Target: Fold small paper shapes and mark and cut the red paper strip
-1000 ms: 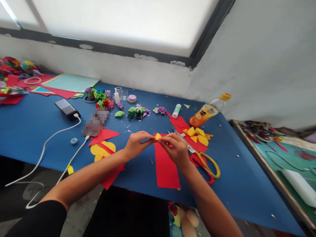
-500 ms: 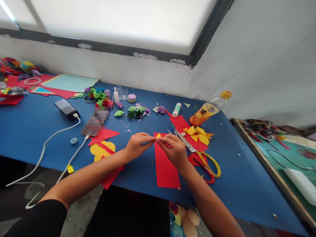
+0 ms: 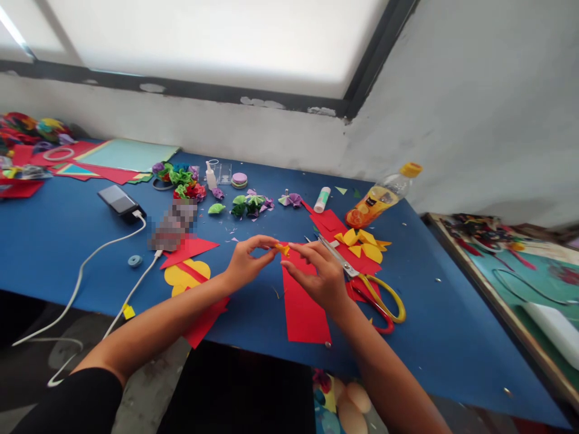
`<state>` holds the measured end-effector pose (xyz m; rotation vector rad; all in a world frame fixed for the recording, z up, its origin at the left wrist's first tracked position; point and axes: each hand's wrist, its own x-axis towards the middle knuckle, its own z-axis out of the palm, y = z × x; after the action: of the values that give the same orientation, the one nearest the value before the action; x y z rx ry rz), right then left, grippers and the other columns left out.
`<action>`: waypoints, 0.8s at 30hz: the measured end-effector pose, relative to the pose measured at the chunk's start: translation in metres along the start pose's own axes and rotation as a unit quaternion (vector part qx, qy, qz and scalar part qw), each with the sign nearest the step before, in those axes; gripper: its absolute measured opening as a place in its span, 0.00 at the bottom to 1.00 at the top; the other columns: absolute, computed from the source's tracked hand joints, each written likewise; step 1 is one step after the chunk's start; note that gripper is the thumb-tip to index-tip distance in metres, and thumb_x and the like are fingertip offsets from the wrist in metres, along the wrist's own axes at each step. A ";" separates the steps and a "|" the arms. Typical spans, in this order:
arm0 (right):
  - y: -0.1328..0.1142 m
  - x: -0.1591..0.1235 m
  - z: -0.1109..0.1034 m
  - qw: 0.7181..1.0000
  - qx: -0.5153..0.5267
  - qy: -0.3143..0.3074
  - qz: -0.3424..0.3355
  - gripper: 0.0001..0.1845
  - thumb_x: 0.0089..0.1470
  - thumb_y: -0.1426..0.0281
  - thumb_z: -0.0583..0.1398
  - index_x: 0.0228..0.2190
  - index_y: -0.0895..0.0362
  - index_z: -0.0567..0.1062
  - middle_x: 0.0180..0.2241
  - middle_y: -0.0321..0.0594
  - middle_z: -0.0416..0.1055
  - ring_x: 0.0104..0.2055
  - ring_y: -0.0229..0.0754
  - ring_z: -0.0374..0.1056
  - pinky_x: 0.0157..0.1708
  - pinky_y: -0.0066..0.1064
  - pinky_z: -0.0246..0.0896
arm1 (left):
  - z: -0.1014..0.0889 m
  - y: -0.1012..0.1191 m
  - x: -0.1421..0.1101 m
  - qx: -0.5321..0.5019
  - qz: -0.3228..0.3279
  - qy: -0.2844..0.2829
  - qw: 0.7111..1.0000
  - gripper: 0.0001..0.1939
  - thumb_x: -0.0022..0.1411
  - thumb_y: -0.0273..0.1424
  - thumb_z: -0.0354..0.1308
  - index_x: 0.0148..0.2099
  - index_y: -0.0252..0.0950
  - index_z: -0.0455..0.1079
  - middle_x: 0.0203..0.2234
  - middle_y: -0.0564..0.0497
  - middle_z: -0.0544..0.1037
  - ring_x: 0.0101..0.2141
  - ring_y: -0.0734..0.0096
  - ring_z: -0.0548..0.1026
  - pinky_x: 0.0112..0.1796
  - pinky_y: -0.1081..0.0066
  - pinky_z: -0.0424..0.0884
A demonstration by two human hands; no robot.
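Note:
My left hand (image 3: 246, 263) pinches a small folded yellow paper piece (image 3: 283, 248) between thumb and fingertips, just above a red paper strip (image 3: 302, 304) on the blue table (image 3: 63, 235). My right hand (image 3: 316, 274) hovers right beside the piece, fingers curled and slightly apart, its fingertips close to the piece; whether they touch it I cannot make out. Scissors with yellow and red handles (image 3: 377, 298) lie right of that hand, next to yellow folded shapes (image 3: 362, 243) on red paper.
A juice bottle (image 3: 382, 196), a glue stick (image 3: 322, 199), small paper flowers (image 3: 248, 205) and a bright paper cluster (image 3: 183, 179) sit farther back. A phone (image 3: 118, 199) with white cable (image 3: 85, 265) lies left. Yellow and red cutouts (image 3: 185, 274) rest by my left wrist.
Both hands were pressed together on the yellow piece. Now the right hand has drawn back slightly and loosened, and the left hand holds the piece up a little higher.

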<state>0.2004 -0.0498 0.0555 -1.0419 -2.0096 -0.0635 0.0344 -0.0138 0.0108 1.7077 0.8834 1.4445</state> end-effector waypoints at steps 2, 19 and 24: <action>0.000 -0.001 0.003 1.000 -0.005 -0.016 0.012 0.12 0.54 0.70 0.59 0.42 0.54 0.73 0.30 0.40 0.70 0.31 0.39 0.67 0.32 0.32 0.64 | 0.000 0.000 -0.001 0.027 0.049 -0.006 0.998 0.07 0.57 0.30 0.58 0.38 0.34 0.72 0.31 0.48 0.79 0.33 0.73 0.76 0.35 0.73 0.73; 0.004 -0.001 0.007 0.997 0.048 -0.042 0.052 0.04 0.55 0.71 0.58 0.33 0.55 0.74 0.30 0.40 0.74 0.34 0.41 0.70 0.35 0.33 0.66 | -0.005 0.004 0.004 0.043 0.139 -0.045 0.988 0.04 0.58 0.29 0.57 0.33 0.34 0.71 0.27 0.49 0.76 0.30 0.75 0.74 0.33 0.75 0.71; 0.008 0.000 0.007 0.993 0.071 -0.057 0.075 0.04 0.55 0.70 0.58 0.33 0.55 0.73 0.28 0.38 0.73 0.28 0.38 0.69 0.28 0.30 0.64 | -0.003 0.004 0.005 0.016 0.069 -0.042 0.997 0.05 0.57 0.29 0.58 0.30 0.33 0.71 0.25 0.49 0.76 0.27 0.75 0.73 0.28 0.75 0.69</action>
<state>0.2012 -0.0414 0.0487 -1.1220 -1.9982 0.2190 0.0322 -0.0109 0.0170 1.8713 0.7597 1.4428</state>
